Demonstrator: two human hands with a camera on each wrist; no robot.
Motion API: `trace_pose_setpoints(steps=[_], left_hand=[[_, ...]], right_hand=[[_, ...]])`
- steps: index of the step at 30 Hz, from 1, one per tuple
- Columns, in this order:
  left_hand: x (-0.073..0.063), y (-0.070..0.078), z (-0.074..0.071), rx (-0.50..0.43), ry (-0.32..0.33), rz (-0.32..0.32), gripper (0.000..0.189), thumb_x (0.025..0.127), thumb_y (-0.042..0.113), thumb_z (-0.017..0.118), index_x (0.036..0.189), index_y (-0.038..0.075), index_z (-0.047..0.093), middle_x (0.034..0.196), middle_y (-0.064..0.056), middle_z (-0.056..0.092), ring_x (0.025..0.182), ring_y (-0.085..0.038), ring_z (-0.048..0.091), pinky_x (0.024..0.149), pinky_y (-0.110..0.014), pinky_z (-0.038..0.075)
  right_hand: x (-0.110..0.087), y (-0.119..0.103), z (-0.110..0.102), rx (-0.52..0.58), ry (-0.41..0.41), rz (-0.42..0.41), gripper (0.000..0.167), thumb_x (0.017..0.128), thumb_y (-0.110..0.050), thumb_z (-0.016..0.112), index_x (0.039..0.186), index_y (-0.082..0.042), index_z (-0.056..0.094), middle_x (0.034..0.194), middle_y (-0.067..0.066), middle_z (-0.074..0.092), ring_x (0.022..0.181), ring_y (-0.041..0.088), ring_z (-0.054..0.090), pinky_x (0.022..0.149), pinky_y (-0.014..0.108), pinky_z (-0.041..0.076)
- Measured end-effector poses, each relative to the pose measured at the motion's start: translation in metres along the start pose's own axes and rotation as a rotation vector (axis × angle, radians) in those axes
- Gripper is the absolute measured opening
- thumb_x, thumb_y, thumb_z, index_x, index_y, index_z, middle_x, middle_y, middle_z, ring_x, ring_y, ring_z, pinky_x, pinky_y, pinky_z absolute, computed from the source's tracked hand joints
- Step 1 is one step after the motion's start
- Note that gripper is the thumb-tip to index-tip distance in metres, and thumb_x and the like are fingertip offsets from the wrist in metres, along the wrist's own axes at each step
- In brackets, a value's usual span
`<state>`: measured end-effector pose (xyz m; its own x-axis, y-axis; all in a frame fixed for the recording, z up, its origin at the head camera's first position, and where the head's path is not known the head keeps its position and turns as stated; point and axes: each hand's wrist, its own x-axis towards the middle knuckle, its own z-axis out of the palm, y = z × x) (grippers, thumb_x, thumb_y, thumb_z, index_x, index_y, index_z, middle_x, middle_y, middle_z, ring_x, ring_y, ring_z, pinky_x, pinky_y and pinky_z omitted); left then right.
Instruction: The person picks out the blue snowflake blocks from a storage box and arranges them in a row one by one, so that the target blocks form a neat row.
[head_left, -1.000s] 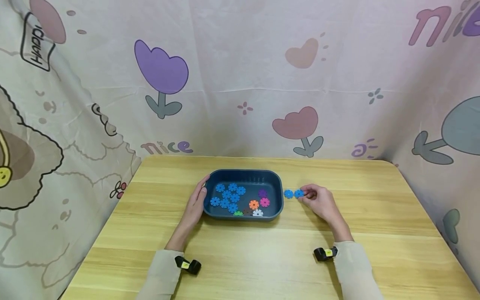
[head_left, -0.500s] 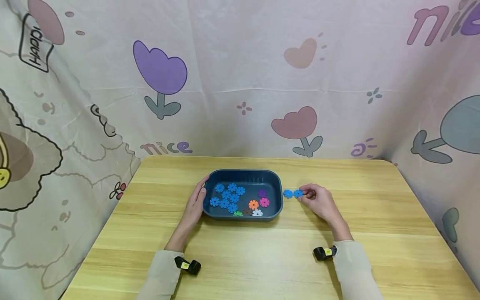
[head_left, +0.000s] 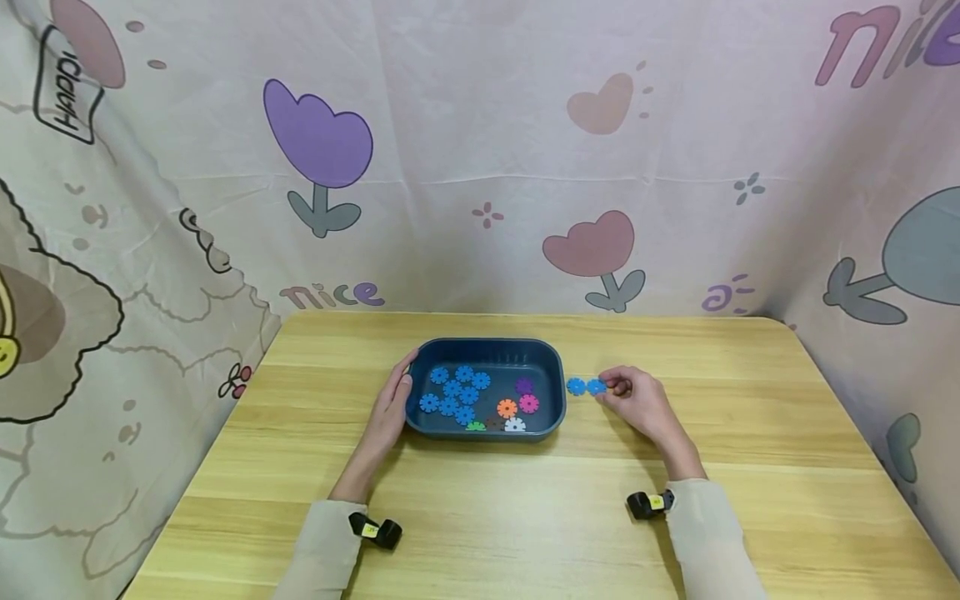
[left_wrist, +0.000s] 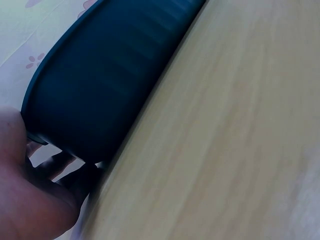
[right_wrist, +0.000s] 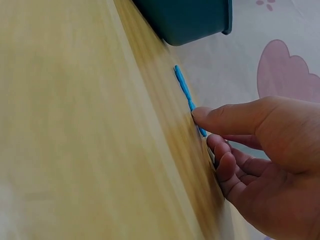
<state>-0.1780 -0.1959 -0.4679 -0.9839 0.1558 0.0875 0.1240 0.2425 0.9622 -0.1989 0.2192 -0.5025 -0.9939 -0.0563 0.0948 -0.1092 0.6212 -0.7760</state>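
A dark blue rectangular tray (head_left: 487, 437) stands on the table, several blue notched plastic discs (head_left: 452, 389) lying in its left part. My left hand (head_left: 390, 408) holds the tray's left end, thumb by the rim and fingers against the outer wall. Beyond the tray's right end, a blue notched disc (head_left: 576, 386) lies flat, in line with a second blue disc (head_left: 596, 387). My right hand (head_left: 639, 404) has thumb and fingers at that second disc, pinching its right edge. In the right wrist view the two blue discs (right_wrist: 183, 86) appear edge-on, close together, and the thumb covers part of one.
Inside the tray's right part are single discs: purple (head_left: 524, 386), pink (head_left: 528, 403), orange (head_left: 507, 408), white (head_left: 515, 425), brown (head_left: 493, 423) and green (head_left: 476, 427). The wooden table (head_left: 510, 525) reaches back to a printed cloth (head_left: 450, 150).
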Motion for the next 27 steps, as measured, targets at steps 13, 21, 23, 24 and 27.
trace_pose_setpoints(steps=[13,21,23,24,27], left_hand=[[0.001,0.002,-0.001,0.007,0.000,0.010,0.048,0.114,0.013,0.028,0.162,0.005,0.029,0.168,-0.015,0.024,0.155,-0.035,0.017,0.124,-0.058,0.015],[0.001,0.002,-0.001,0.000,0.003,0.023,0.048,0.114,0.014,0.029,0.161,0.005,0.029,0.167,-0.015,0.025,0.155,-0.036,0.018,0.124,-0.058,0.014],[0.000,0.002,-0.001,-0.005,0.001,0.023,0.048,0.114,0.013,0.028,0.161,0.005,0.029,0.167,-0.015,0.025,0.155,-0.035,0.018,0.124,-0.058,0.014],[0.001,0.001,0.000,-0.008,-0.001,0.023,0.048,0.114,0.013,0.028,0.161,0.005,0.029,0.167,-0.015,0.025,0.155,-0.035,0.018,0.124,-0.058,0.014],[0.001,0.001,0.000,-0.012,-0.002,0.018,0.048,0.114,0.013,0.028,0.161,0.005,0.029,0.168,-0.014,0.025,0.155,-0.035,0.018,0.124,-0.058,0.014]], right_hand=[[-0.002,-0.020,-0.007,0.059,0.037,-0.075,0.026,0.094,-0.004,0.074,0.118,0.002,0.070,0.100,0.012,0.068,0.092,0.023,0.063,0.082,0.026,0.057],[-0.006,-0.056,-0.003,0.140,0.059,-0.125,0.025,0.093,-0.003,0.075,0.116,0.003,0.071,0.100,0.012,0.069,0.093,0.025,0.064,0.080,0.028,0.059],[-0.008,-0.061,0.001,0.157,0.061,-0.143,0.023,0.092,-0.001,0.075,0.115,0.002,0.071,0.099,0.011,0.070,0.093,0.025,0.064,0.081,0.031,0.060],[-0.008,-0.063,0.003,0.165,0.060,-0.152,0.023,0.092,-0.001,0.075,0.114,0.002,0.071,0.098,0.011,0.070,0.092,0.025,0.065,0.081,0.032,0.060],[-0.010,-0.070,0.010,0.185,0.053,-0.192,0.023,0.091,0.001,0.076,0.113,0.001,0.071,0.098,0.011,0.071,0.092,0.024,0.066,0.081,0.036,0.060]])
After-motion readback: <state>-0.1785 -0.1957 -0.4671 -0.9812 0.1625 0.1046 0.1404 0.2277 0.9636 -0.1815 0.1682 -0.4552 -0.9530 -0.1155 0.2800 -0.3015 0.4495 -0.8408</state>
